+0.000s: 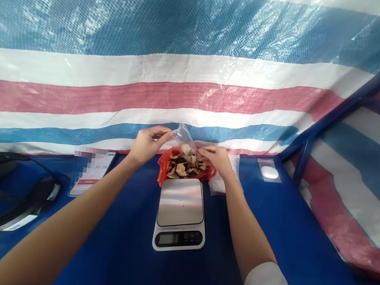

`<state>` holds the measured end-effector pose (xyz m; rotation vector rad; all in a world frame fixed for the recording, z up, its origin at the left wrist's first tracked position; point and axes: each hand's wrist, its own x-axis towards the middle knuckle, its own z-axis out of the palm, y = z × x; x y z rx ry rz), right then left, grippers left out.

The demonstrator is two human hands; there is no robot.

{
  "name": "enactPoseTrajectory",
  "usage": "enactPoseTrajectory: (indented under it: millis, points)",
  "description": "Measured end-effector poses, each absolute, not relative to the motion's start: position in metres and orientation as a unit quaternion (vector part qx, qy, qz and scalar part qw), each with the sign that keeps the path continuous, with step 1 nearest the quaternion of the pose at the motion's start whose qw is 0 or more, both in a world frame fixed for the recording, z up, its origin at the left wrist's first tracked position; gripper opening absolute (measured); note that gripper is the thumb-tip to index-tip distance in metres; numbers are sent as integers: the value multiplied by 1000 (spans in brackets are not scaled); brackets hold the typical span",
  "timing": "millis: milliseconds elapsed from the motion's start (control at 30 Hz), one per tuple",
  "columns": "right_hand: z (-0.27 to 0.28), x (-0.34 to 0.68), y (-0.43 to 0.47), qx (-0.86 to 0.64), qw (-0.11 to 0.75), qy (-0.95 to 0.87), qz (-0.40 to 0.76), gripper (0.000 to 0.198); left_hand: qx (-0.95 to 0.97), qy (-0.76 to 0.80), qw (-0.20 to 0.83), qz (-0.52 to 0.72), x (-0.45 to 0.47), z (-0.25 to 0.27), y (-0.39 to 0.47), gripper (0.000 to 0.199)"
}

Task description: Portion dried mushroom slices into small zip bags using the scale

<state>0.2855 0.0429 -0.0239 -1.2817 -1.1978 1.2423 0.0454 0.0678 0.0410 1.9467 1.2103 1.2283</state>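
Between my hands hangs a clear plastic bag (184, 135) above a red plastic bag (163, 166). Pinched at the clear bag's left edge is my left hand (149, 144). My right hand (218, 159) pinches its right side, lower down. Dried brown and cream slices (181, 169) lie in the open red bag; some pale pieces show through the clear film, and I cannot tell whether they are inside it or behind it. Directly in front of the red bag stands a white kitchen scale (182, 216) with a bare metal plate and a dark display.
A phone (93, 172) lies on the blue table (121, 241) at left, near black straps (37, 197). Flat clear bags (217, 186) lie beside my right wrist. A small bag with a white object (269, 172) is further right. Striped sheeting (183, 90) hangs behind.
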Motion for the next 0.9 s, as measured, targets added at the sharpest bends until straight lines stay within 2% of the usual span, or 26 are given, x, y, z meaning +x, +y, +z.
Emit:
enactPoseTrajectory:
  millis: [367, 633, 900]
  points:
    - [-26, 274, 41, -558, 454, -551, 423, 18, 723, 435, 272, 462, 51, 32, 67, 51]
    - [-21, 278, 42, -525, 504, -459, 510, 29, 720, 414, 278, 483, 54, 39, 66, 44]
    - [-27, 276, 38, -526, 485, -464, 523, 37, 724, 430, 263, 471, 53, 26, 64, 44]
